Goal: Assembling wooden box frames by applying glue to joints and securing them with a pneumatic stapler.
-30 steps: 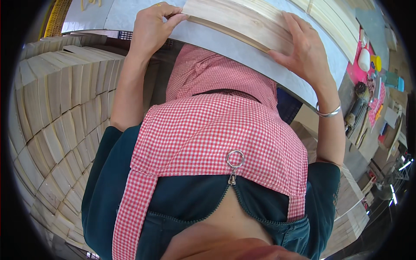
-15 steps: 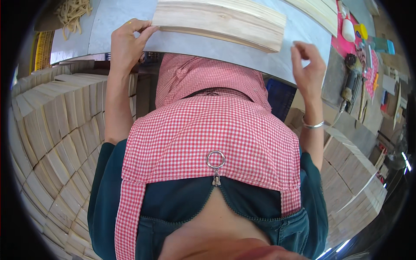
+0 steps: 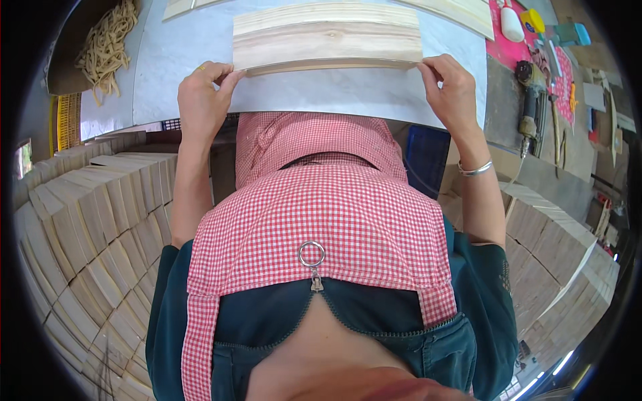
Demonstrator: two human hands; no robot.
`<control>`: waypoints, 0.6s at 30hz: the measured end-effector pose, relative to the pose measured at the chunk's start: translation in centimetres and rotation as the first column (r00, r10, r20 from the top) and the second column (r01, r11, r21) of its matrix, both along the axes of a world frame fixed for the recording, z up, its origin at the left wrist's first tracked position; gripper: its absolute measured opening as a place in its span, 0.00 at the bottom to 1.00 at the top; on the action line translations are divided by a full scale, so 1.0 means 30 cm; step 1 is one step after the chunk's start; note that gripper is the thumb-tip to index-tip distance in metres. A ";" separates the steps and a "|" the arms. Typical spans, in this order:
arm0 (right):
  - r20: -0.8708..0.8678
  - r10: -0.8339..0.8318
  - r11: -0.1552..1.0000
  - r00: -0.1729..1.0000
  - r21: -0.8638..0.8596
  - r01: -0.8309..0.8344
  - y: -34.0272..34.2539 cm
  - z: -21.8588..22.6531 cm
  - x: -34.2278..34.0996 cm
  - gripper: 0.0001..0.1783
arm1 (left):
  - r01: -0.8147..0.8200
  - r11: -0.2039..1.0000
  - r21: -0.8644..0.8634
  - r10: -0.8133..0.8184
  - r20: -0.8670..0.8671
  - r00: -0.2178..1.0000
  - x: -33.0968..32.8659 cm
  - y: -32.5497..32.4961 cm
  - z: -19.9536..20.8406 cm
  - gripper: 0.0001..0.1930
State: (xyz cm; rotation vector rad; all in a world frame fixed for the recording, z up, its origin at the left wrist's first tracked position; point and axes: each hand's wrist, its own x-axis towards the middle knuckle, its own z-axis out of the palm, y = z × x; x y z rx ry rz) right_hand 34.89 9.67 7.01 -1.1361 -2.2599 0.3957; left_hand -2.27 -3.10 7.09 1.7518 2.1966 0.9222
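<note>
A pale wooden board point(image 3: 328, 35) with visible grain lies lengthwise across the light grey tabletop point(image 3: 301, 93) before me. Below its near edge runs a second, thinner-looking strip of wood, so it seems to rest on another piece. At the near left corner, my left hand point(image 3: 204, 97) pinches the board between thumb and fingers. My right hand point(image 3: 452, 92) pinches the near right corner the same way. Both hands' fingertips are partly hidden at the wood's edge.
Stacked wood pieces point(image 3: 87, 220) stand on my left, with another stack point(image 3: 545, 247) on my right. A bin of tan strips point(image 3: 110, 50) is far left. At right lie a corded power tool point(image 3: 529, 103), a white bottle point(image 3: 512, 27) and a yellow tub point(image 3: 533, 20). A blue crate point(image 3: 428, 157) sits under the table.
My right hand, earlier raised apart from the wood with its fingers curled, now grips the near right corner. The board has turned from slanting to nearly level across the table.
</note>
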 end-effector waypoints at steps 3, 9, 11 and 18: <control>-0.009 0.031 0.999 0.999 0.025 -0.030 0.015 -0.006 0.008 0.03 | -0.001 1.000 -0.004 0.001 -0.024 1.000 0.006 0.008 0.004 0.08; -0.084 0.054 0.998 0.995 0.022 -0.053 0.032 -0.014 0.029 0.03 | 0.013 1.000 -0.020 -0.014 -0.032 0.999 0.032 0.000 0.038 0.08; -0.108 0.047 0.999 0.993 0.013 -0.046 0.045 -0.014 0.040 0.03 | 0.011 0.999 -0.040 -0.013 -0.051 0.999 0.054 -0.009 0.059 0.08; -0.153 0.045 0.991 0.987 -0.117 -0.064 0.101 0.024 0.088 0.04 | -0.077 0.964 -0.253 0.045 -0.128 0.991 0.139 0.005 0.167 0.11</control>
